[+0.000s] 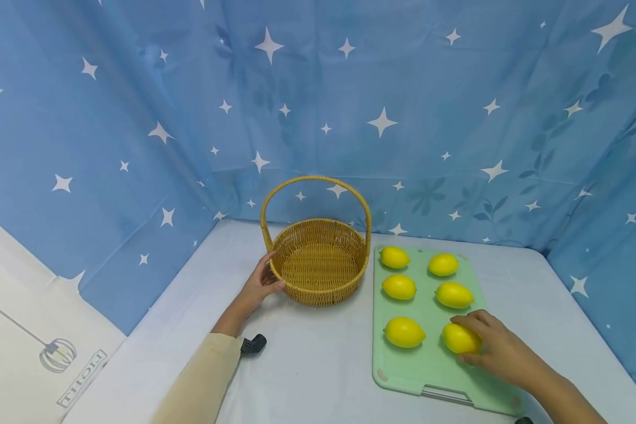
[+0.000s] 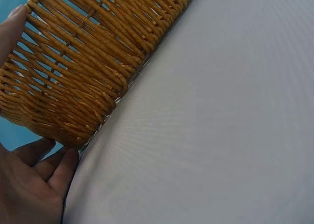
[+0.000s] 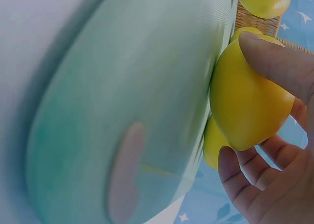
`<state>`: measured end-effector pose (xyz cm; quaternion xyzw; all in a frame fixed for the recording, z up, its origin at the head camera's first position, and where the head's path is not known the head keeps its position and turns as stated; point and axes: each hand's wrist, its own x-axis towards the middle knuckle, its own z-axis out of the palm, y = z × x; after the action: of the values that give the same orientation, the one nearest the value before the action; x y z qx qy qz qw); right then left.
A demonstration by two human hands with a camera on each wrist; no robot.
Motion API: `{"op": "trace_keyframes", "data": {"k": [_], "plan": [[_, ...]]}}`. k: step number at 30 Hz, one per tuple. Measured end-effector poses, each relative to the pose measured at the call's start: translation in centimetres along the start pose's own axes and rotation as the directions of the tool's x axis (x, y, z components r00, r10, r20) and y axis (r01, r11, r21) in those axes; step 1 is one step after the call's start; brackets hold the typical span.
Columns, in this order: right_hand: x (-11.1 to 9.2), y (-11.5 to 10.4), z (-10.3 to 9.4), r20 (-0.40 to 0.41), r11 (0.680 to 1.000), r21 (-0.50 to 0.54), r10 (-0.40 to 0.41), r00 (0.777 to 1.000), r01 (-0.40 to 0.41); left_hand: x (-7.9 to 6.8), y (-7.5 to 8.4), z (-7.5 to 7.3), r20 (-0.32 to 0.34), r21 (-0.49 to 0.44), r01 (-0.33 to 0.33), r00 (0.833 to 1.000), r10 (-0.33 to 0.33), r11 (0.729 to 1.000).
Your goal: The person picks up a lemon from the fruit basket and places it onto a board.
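A round wicker basket [image 1: 318, 296] with a tall arched handle stands at the middle back of the table, its inside bare. My left hand [image 1: 257, 286] holds the basket's left side, thumb and fingers spread across the wicker wall [image 2: 93, 62] in the left wrist view. On the right, my right hand [image 1: 500, 351] grips the nearest right lemon [image 1: 460, 338] between thumb and fingers. In the right wrist view that lemon [image 3: 250, 96] sits low against the pale green cutting board [image 1: 400, 374]; whether it touches the board is hard to tell.
Other lemons lie on the board in two columns, among them a near left lemon [image 1: 404, 333] and a far right lemon [image 1: 443, 265]. A white cloth [image 1: 307, 359] covers the table. Blue star-patterned curtains [image 1: 318, 88] hang behind and at both sides.
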<state>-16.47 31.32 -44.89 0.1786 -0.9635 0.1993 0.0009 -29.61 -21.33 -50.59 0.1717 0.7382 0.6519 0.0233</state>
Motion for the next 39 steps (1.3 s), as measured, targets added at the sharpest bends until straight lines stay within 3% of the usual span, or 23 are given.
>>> {"op": "trace_keyframes", "data": {"k": [6,13,16,22,26,33,39], "plan": [[0.0,-0.1,-0.2,0.014,1.000,0.003,-0.001,1.000,0.001,0.1,-0.1,0.0,0.004,-0.005,0.001,1.000,-0.001,1.000],[0.1,-0.2,-0.1,0.017,1.000,0.020,0.012,1.000,-0.013,-0.7,2.6,0.2,0.048,-0.053,0.020,0.999,-0.017,0.998],[0.3,-0.1,-0.1,0.018,1.000,0.024,0.007,1.000,-0.008,-0.5,2.2,0.1,0.044,-0.045,0.019,0.999,-0.017,0.999],[0.7,0.1,0.1,0.031,1.000,0.028,0.013,0.999,-0.014,0.2,0.0,-0.2,0.020,-0.026,0.005,1.000,-0.004,1.000],[0.7,0.1,0.1,0.042,0.999,0.034,0.024,0.999,-0.026,0.3,-0.4,-0.1,0.005,-0.010,-0.004,1.000,0.004,1.000],[0.5,0.1,0.0,0.030,0.999,0.032,0.017,0.999,-0.018,0.2,0.0,0.1,0.005,-0.012,0.016,1.000,-0.016,1.000],[0.7,-0.1,0.0,0.030,0.998,0.056,0.026,0.999,-0.028,-0.3,1.8,0.2,0.032,-0.049,0.023,0.999,-0.022,0.999]]}}
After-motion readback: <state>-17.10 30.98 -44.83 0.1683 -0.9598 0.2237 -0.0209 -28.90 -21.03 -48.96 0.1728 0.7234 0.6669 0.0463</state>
